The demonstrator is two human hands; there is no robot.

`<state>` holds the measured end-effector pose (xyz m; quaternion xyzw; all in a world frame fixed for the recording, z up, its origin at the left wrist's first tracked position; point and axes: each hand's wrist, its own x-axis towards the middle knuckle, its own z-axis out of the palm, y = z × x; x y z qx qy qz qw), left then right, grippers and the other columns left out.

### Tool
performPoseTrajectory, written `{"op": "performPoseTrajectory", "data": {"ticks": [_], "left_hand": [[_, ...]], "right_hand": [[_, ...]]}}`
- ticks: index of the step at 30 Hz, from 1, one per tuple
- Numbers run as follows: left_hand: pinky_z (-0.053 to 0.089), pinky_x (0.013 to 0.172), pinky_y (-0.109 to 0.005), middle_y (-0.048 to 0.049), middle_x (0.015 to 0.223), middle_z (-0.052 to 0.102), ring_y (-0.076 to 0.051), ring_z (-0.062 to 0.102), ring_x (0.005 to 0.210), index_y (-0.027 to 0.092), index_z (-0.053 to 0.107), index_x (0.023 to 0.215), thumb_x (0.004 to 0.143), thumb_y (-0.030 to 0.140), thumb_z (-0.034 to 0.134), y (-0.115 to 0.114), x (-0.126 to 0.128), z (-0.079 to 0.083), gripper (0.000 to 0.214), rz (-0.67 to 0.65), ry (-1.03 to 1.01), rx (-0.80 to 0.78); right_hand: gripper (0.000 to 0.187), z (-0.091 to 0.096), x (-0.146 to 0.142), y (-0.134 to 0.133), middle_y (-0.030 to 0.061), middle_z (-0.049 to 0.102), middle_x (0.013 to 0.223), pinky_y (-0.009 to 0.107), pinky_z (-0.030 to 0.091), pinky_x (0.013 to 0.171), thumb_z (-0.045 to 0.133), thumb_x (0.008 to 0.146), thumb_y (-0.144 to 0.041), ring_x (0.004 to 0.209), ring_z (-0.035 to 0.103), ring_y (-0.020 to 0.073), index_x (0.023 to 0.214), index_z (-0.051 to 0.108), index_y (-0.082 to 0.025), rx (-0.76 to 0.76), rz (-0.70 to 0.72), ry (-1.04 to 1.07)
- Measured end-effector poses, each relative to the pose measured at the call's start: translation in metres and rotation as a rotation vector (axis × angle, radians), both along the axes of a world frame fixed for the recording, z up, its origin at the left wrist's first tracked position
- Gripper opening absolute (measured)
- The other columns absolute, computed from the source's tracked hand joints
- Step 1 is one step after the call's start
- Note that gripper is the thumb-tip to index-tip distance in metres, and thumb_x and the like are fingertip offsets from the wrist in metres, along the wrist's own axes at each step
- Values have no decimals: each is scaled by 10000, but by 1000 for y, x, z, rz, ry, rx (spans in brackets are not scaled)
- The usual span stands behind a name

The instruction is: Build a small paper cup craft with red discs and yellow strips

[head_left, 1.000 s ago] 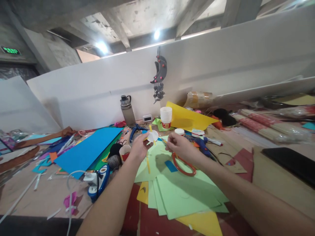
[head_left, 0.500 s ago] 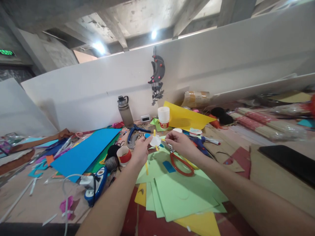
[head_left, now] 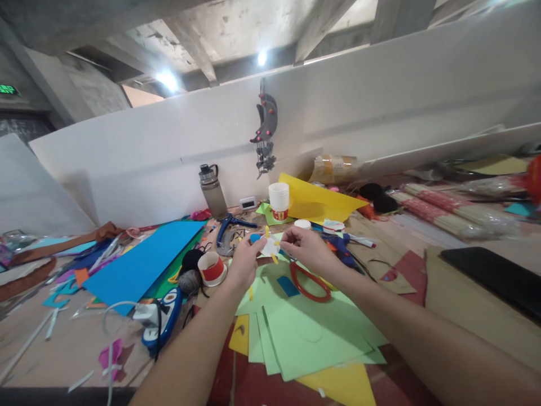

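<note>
My left hand (head_left: 245, 260) pinches the left edge of a small white paper disc (head_left: 271, 247), which has short yellow strips and a bit of blue at its rim. On the disc's right side, the closed fingertips of my right hand (head_left: 305, 249) meet a small yellow strip. Whether they grip that strip or only press it is too small to tell. Below my right hand lie scissors with orange handles (head_left: 315, 298), their blades partly hidden. Light green sheets (head_left: 316, 332) are spread under both hands, with a blue paper piece (head_left: 288, 286) on top.
A cut red-and-white paper cup (head_left: 212, 269) stands left of my left hand. Behind are stacked paper cups (head_left: 279, 197), a yellow sheet (head_left: 316, 203), a grey bottle (head_left: 213, 194) and a blue glue gun (head_left: 228, 224). A blue sheet (head_left: 143, 265) lies left, a black phone-like slab (head_left: 494, 279) right.
The white disc has turned and shifted slightly right in my left hand. My right fingers have come closer to its right edge. The whole view has shifted a little.
</note>
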<state>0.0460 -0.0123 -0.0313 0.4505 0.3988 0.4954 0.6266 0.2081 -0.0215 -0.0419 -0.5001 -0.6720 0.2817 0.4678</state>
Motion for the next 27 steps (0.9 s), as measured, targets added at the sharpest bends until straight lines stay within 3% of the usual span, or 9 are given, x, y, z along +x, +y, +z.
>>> {"op": "performPoseTrajectory", "data": {"ticks": [11,27], "left_hand": [[523,569,-276,-66,847,644,-151,605,691,150,589,931,581,231,740,0,2,-2,390,3,29,2],[497,567,-265,-47,788,637,-134,584,639,142,608,845,544,251,752,2,3,-10,351,28,148,37]], "right_hand": [[103,9,-2,-4,1,630,690,236,398,575,537,718,-257,595,530,121,730,601,-176,-40,-6,-62],[111,19,-6,-14,23,667,733,255,407,606,545,723,-246,665,572,153,736,629,-174,-55,19,-111]]}}
